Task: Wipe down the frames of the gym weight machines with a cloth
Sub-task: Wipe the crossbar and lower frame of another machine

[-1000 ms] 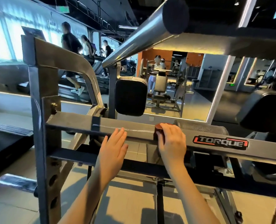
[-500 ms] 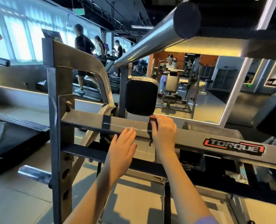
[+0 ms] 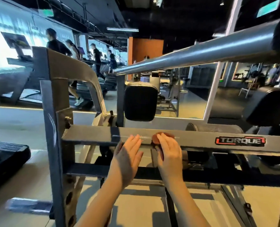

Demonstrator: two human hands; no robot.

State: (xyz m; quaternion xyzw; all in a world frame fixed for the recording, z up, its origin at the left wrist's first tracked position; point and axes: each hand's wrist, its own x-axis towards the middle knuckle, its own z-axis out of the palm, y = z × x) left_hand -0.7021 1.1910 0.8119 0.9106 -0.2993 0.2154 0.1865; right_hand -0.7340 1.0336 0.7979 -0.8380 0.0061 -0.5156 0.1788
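Now, left hand (image 3: 127,155) flat, right hand (image 3: 169,154) gripping cloth (image 3: 156,138) (on crossbar (image 3: 90,135))

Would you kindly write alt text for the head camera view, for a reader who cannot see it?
A person's right hand holds a reddish cloth against the grey crossbar of a weight machine, with the left hand touching the bar beside it. Behind are a black pad and people on treadmills.
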